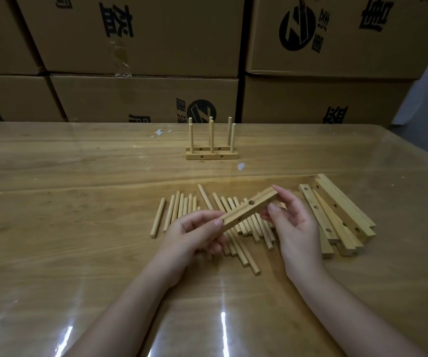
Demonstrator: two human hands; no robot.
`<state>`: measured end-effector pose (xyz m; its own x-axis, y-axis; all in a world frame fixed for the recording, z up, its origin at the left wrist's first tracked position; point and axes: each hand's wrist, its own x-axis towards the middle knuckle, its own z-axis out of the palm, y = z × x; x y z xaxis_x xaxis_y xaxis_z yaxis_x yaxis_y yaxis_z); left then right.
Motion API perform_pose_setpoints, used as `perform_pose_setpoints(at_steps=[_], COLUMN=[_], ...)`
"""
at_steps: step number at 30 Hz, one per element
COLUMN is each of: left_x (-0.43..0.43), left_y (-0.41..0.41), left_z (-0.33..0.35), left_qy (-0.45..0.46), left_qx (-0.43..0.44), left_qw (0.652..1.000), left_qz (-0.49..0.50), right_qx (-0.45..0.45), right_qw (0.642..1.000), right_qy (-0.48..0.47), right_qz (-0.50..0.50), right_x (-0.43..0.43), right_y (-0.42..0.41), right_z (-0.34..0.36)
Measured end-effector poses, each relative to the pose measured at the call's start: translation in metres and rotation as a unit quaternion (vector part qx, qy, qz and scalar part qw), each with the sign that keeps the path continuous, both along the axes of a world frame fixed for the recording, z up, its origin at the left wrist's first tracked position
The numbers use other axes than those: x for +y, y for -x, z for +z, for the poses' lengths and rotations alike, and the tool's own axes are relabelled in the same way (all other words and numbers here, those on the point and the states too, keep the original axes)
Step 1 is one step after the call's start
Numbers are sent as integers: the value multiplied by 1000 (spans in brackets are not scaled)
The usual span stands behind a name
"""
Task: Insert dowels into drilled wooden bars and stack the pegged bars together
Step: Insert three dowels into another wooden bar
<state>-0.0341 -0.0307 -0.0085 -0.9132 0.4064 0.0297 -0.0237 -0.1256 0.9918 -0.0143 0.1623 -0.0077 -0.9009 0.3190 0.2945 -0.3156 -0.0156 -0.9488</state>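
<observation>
Both hands hold one drilled wooden bar slantwise above the table. My left hand grips its near, lower end between thumb and fingers. My right hand pinches its far, upper end. Holes show along the bar's upper face, all without dowels. Several loose dowels lie on the table beneath and to the left of the bar. A pile of drilled bars lies to the right of my right hand. Farther back stand two pegged bars side by side, each with three upright dowels.
The wooden table has a glossy clear cover that reflects light near the front edge. Stacked cardboard boxes form a wall behind the table. Small white scraps lie near the pegged bars.
</observation>
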Motion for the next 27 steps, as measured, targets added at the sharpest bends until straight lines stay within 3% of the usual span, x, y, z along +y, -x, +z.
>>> perform_pose_setpoints(at_steps=[3,6,10,12,15,17,27], left_x=[-1,-4,-7,-7,-6,-6,-4], left_y=[1,5,9,10,10,10,7], left_z=[3,5,3,4,5,5,8], left_qy=[-1,-91,-194,-200,-207,-216,-199], left_qx=[-8,-45,-82,-79,-79,-86,-82], left_qw=[1000,995,977,976,974,971,973], left_qz=[-17,4,43,45,47,56,79], right_qx=[-20,-24,-46,-54,-35,-10,-52], right_qw=[997,993,971,949,877,840,815], right_qy=[-28,-80,-225,-305,-474,-537,-572], right_qz=[68,85,63,60,67,77,80], right_x=[-2,-4,-8,-10,-12,-14,-3], right_y=[1,-3,-7,-7,-11,-13,-7], right_z=[3,3,3,3,2,0,6])
